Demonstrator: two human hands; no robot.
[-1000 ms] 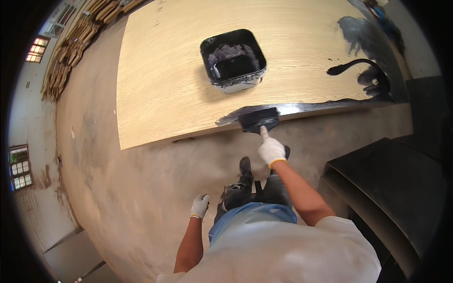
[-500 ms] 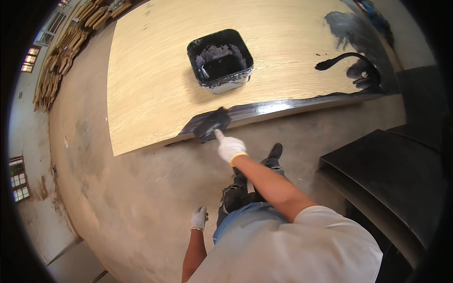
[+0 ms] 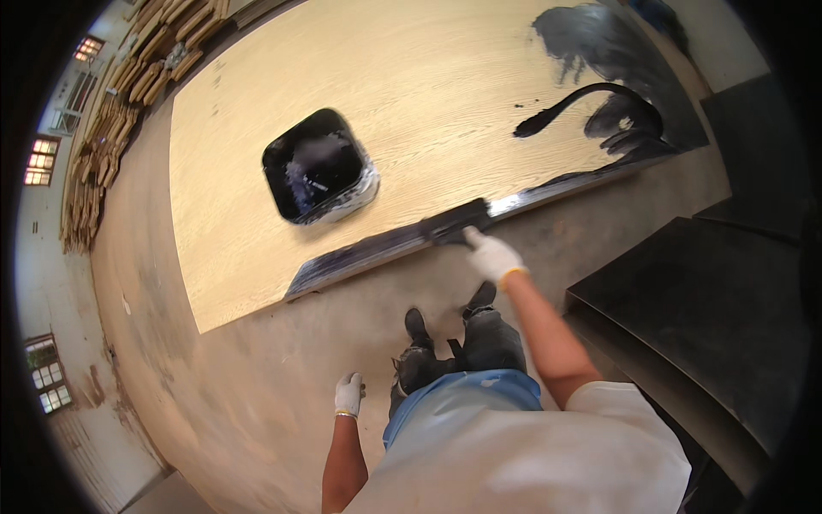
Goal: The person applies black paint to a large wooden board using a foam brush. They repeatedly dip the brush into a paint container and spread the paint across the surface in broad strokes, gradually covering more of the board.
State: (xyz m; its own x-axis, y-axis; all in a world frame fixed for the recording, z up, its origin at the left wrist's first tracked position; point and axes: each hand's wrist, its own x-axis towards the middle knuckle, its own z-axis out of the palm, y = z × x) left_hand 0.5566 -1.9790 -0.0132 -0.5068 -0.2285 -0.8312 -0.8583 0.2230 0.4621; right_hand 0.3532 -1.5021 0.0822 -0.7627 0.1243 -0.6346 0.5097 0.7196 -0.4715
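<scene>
Right hand (image 3: 494, 257), in white knit glove with yellow cuff edge: closed on a wide, flat, black spreading tool (image 3: 454, 223), one digit reaching onto its back. Tool slightly blurred; can't tell bristle or blade. It sits just beyond and left of the right hand, touching the near edge of a large, flat, rectangular, pale yellow wood-grained panel (image 3: 411, 103).

Glossy wet black band (image 3: 360, 257) runs along that edge to both sides of the right hand, streaky and brush-marked at its left end, shinier to the right. Beyond and left of the right hand, on the panel: black square tub with rounded corners (image 3: 355, 199), outer wall smeared whitish, dark wet stuff inside. Beyond and right: thick, curved, glossy black streak (image 3: 538, 125); farther still, thin cloudy grey-black smear (image 3: 591, 38).

Left hand (image 3: 348, 394), same kind of glove, hangs low, well apart from the panel; narrow, fingers loosely curled, can't tell if fully closed. Under it, dull brown-grey patchy floor (image 3: 240, 377). Dark boots (image 3: 417, 324) between the two hands, slightly beyond the left. Right of right hand: flat, matte black slabs (image 3: 685, 300). Far left, beyond both hands: rough stacked brown wooden pieces (image 3: 111, 146).
</scene>
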